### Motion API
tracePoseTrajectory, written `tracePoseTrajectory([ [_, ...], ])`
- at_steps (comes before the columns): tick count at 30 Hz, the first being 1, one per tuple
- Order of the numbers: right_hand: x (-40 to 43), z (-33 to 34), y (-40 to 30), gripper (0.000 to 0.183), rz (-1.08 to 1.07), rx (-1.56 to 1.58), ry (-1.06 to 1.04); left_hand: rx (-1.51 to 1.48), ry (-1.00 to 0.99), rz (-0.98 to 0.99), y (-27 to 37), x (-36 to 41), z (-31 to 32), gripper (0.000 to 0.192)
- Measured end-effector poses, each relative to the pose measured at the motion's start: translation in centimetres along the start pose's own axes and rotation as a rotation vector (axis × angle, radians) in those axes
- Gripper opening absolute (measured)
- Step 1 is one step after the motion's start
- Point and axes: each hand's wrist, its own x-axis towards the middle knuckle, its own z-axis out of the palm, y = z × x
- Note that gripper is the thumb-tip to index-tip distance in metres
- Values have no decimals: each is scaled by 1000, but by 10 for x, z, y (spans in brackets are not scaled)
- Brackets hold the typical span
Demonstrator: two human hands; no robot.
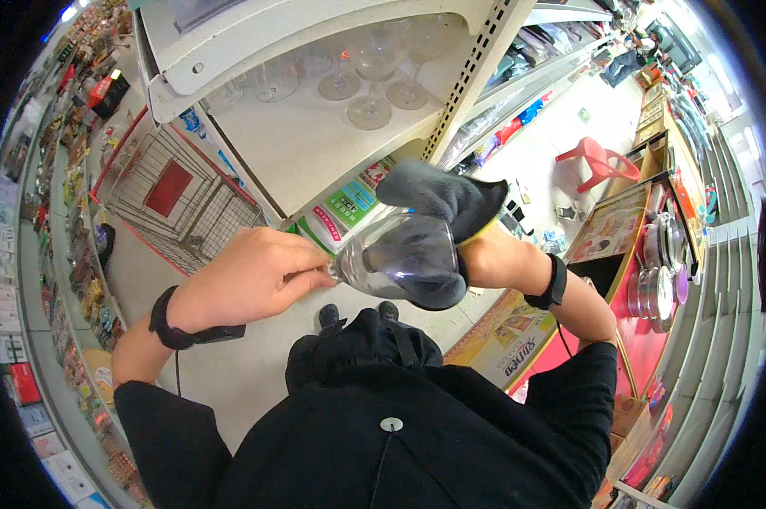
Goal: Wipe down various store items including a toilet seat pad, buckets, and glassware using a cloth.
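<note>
A clear stemmed glass (359,266) lies on its side in the air before my chest, its bowl turned to the right. The fingers of my left hand (265,270) pinch its narrow stem end. My right hand (490,259) grips a dark grey cloth (437,191) with a yellow edge. Part of this cloth is pushed into the glass's mouth and shows through the bowl; more drapes outside. The cloth hides most of my right fingers. Beyond the hands, several stemmed glasses (369,113) stand upright on a white shelf (294,153).
A wire shopping cart (186,191) stands left of the shelf. Packaged goods (351,200) sit below it. To the right are a pink plastic chair (602,164) and a counter bearing metal pots (653,292). Stocked shelves (77,273) line the left. A person (631,60) is far off.
</note>
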Motion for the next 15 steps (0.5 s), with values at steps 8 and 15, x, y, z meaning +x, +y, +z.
tracePoseTrajectory([
  [8, 3, 6, -15, 40, 203, 520, 7, 557, 178, 129, -5, -3, 11, 21],
  [15, 14, -7, -21, 35, 648, 1117, 101, 1146, 403, 282, -14, 13, 12, 24],
])
